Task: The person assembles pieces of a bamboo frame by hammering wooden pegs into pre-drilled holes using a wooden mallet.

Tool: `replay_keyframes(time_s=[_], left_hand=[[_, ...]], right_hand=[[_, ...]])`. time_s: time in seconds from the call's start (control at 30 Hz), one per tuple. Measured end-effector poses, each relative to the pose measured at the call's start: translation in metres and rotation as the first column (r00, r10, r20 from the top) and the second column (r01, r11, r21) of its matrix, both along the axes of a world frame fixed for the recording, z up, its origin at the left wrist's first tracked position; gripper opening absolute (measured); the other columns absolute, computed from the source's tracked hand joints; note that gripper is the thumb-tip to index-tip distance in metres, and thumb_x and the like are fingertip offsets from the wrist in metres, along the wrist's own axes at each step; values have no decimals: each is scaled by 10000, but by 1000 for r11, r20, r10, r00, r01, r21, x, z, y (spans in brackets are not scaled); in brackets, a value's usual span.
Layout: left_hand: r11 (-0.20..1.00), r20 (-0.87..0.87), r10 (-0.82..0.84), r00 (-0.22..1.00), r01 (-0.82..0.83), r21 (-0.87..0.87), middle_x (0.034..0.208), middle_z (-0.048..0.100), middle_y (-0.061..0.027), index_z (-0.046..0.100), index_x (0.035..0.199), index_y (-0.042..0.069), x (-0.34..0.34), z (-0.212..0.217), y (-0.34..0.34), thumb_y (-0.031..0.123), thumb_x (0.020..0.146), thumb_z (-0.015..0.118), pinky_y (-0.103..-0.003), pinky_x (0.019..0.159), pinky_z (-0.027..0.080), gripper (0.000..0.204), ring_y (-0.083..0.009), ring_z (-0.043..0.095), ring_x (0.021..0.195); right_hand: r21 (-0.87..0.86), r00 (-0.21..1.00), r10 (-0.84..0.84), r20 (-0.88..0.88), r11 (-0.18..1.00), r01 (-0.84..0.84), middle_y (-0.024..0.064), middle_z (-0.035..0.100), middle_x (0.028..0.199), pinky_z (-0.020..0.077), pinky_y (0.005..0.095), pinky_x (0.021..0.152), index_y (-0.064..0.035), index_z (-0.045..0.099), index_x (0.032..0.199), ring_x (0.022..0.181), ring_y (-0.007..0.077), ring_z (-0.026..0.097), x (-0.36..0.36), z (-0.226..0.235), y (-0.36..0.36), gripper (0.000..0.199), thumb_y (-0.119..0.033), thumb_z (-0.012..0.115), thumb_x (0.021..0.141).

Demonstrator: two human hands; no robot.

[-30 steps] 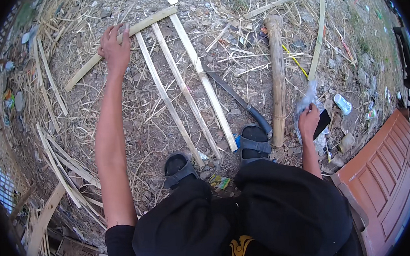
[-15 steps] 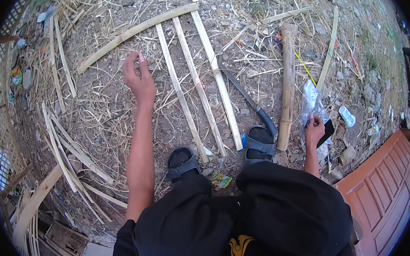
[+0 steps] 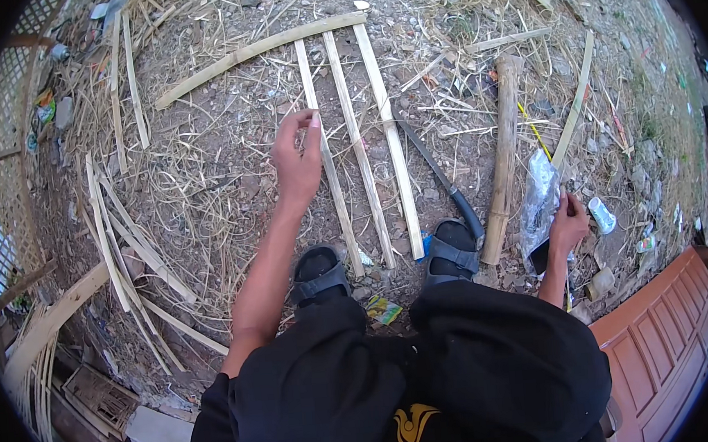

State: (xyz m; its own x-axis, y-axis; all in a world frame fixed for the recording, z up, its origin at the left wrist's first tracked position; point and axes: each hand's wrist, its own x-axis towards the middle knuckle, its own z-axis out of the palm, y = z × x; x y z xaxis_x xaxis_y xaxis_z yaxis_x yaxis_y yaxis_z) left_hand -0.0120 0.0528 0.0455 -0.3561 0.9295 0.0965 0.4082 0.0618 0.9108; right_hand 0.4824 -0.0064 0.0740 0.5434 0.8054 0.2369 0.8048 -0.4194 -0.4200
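I crouch over dry ground strewn with straw. My left hand (image 3: 298, 153) hangs in the air, fingers loosely apart, empty, just left of three split bamboo slats (image 3: 357, 147) lying side by side in front of my feet. A longer curved bamboo strip (image 3: 252, 54) lies across their far ends. My right hand (image 3: 568, 224) is low at the right, gripping a clear plastic bag (image 3: 539, 196). A long knife with a dark handle (image 3: 441, 178) lies between the slats and a thick bamboo pole (image 3: 504, 157).
Loose bamboo strips (image 3: 121, 237) are piled at the left beside a lattice fence (image 3: 4, 147). A red-brown panelled door (image 3: 675, 346) lies at the lower right, with a small bottle (image 3: 601, 214) and litter near it. A thin strip (image 3: 574, 107) lies right of the pole.
My left hand has drawn back from the far curved strip toward me and now hovers beside the slats. My right hand stays on the plastic bag.
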Motion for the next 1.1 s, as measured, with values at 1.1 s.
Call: replay_keyframes(time_s=[1.1], left_hand=[[1000,457,-25,889,17,21,900,781,-80,796,1021,14,0,2,69,128,866,829,-230,732,537,195,-86,689,786]], right_hand=[[-145,781,172,-600,937,-318,58,728,846,511,282,640,28,678,1041,730,128,665,-144,20,36,236,-204,643,1018]])
